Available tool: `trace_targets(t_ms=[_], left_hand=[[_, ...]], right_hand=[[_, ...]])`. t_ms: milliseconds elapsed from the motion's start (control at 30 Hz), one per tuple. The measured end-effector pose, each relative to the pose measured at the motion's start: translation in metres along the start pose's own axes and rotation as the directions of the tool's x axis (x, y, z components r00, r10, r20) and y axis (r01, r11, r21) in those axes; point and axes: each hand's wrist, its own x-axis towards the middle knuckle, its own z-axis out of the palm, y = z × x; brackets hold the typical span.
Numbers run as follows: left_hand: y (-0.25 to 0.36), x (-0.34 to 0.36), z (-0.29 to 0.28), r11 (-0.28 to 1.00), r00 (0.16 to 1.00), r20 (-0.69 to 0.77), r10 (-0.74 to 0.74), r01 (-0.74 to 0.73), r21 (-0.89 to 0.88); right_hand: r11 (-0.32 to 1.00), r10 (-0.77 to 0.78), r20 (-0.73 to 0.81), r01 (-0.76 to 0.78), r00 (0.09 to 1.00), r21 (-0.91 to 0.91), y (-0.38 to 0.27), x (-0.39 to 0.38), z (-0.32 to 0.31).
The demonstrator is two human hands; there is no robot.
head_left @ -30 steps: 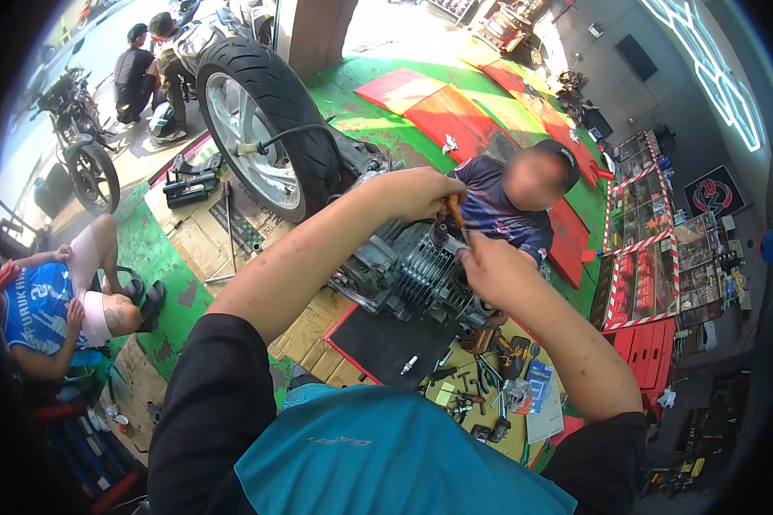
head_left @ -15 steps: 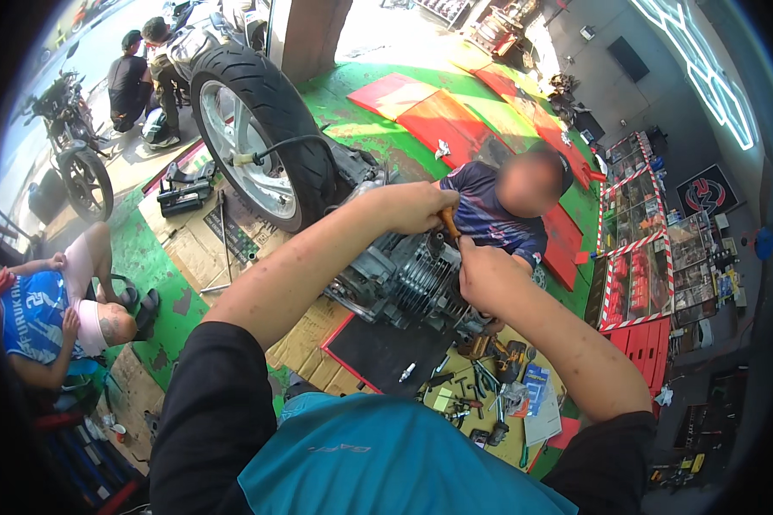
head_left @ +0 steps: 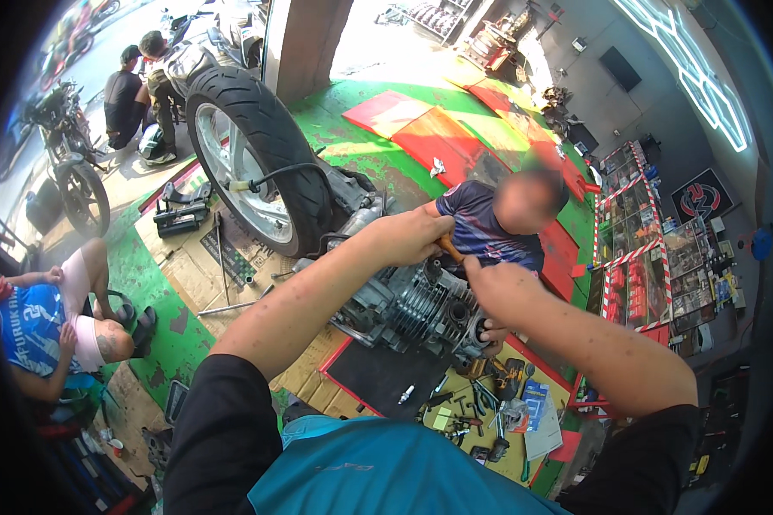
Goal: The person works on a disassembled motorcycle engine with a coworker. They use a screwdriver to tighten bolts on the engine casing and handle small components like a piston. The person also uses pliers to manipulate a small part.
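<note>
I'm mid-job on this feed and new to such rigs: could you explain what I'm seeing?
This is bare-handed human work, filmed downward from a head-worn fisheye camera, so straight edges bend. The left hand grips a slim orange-brown tool handle; the right hand is at its other end, its grip partly hidden. Below is a grey, finned metal engine. Nearer the body lie a black, red-edged mat bearing a small white-and-silver spark plug, and a yellow-and-black power drill.
</note>
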Motion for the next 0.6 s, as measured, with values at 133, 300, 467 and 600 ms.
trace_targets(t_ms=[133,300,467,600], left_hand=[[0.010,0.003,-0.001,0.996,0.998,0.003,-0.055,0.054,0.065],[-0.004,0.002,0.021,0.990,0.986,-0.098,-0.137,0.135,-0.031],[0.016,0.003,-0.002,0.962,0.963,-0.038,-0.268,0.265,-0.073],[0.038,0.005,-0.025,0.916,0.858,-0.371,-0.355,0.239,-0.323]], right_hand=[[0.947,-0.218,-0.267,0.138,0.939,-0.289,0.079,0.038,0.025],[0.921,-0.366,-0.587,0.190,0.722,-0.342,0.077,0.107,0.030],[0.918,-0.272,-0.580,0.388,0.768,0.084,0.077,0.121,0.027],[0.922,-0.001,-0.697,0.271,0.717,0.277,0.076,0.093,0.019]])
